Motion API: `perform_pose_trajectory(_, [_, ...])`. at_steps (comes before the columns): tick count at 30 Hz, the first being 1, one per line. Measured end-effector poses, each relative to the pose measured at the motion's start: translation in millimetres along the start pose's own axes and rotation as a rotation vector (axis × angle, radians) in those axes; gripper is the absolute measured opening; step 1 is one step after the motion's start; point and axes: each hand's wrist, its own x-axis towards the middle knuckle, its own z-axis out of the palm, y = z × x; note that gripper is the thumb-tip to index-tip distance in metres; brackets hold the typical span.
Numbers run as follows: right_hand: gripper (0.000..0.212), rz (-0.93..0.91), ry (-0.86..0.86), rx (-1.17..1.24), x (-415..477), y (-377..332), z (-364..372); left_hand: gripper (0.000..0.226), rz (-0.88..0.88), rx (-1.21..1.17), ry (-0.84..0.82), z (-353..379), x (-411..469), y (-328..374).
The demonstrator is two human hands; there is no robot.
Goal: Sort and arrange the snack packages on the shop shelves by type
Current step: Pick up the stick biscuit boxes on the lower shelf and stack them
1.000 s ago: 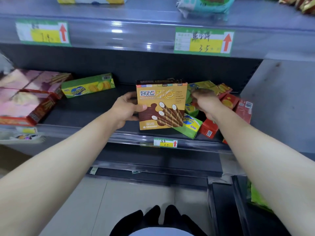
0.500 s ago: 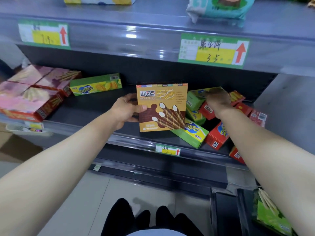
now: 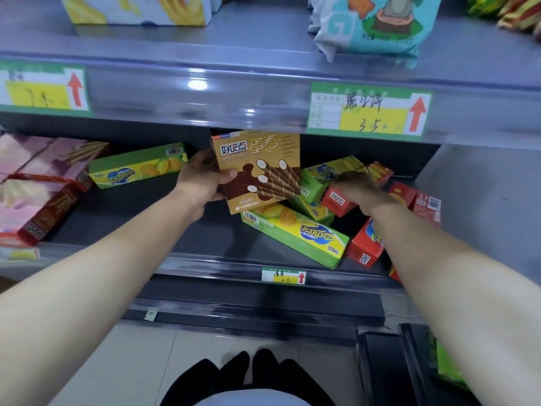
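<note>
Fingers point(image 3: 225, 174) of my left hand point(image 3: 202, 183) are clamped on the left edge of a tan box point(image 3: 259, 168), thumb across its front, holding it upright and a little tilted above the shelf point(image 3: 205, 259). Its front shows Chinese lettering on top and striped wafer rolls over a brown patch below. My right hand point(image 3: 355, 189) lies palm down on the heap of boxes to the right; its fingers curl over a green box point(image 3: 320, 177) and a red box point(image 3: 339, 200), but blur keeps me from telling whether they grip anything.

Just under the tan box a long green box point(image 3: 295, 232) marked Zecheese lies slanted toward the shelf's front edge, and a second red box point(image 3: 366, 247) leans beside it under my right forearm. More red boxes point(image 3: 421, 200) sit against the right wall. Well to the left another green Zecheese box point(image 3: 137, 168) lies flat, next to stacked pink boxes point(image 3: 35, 183). Price tags point(image 3: 369, 111) hang on the upper shelf's lip, and a bag point(image 3: 377, 24) sits on top.
</note>
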Motion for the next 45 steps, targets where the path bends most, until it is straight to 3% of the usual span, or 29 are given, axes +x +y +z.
perform_pose_trajectory(8, [0.033,-0.101,-0.148,0.188,-11,-25,28,0.043,0.068,0.059,0.103,-18,7,15])
perform_pose_trajectory(15, [0.05,-0.225,-0.164,-0.043,-12,-54,55,0.056,0.154,0.03,0.214,-44,-4,19])
perform_pose_trajectory(22, [0.061,-0.172,-0.223,0.062,-19,-76,80,0.058,0.136,-0.077,0.263,-65,-16,25])
perform_pose_trajectory(27, [0.047,-0.222,-0.248,0.169,-27,-72,72,0.057,0.08,-0.094,0.221,-63,-22,29])
perform_pose_trajectory(34, [0.028,-0.146,-0.08,0.503,-34,-50,34,0.06,0.015,-0.047,0.091,-17,-22,20])
perform_pose_trajectory(38, [0.034,-0.239,-0.196,0.639,-45,-46,6,0.056,0.074,0.029,0.045,15,-15,16])
perform_pose_trajectory(43, [0.042,-0.269,-0.104,0.534,-51,-51,8,0.044,0.113,0.071,0.129,20,-1,17])
perform_pose_trajectory(45, [0.046,-0.282,-0.12,0.34,-53,-55,19,0.042,0.142,0.075,0.204,12,3,19])
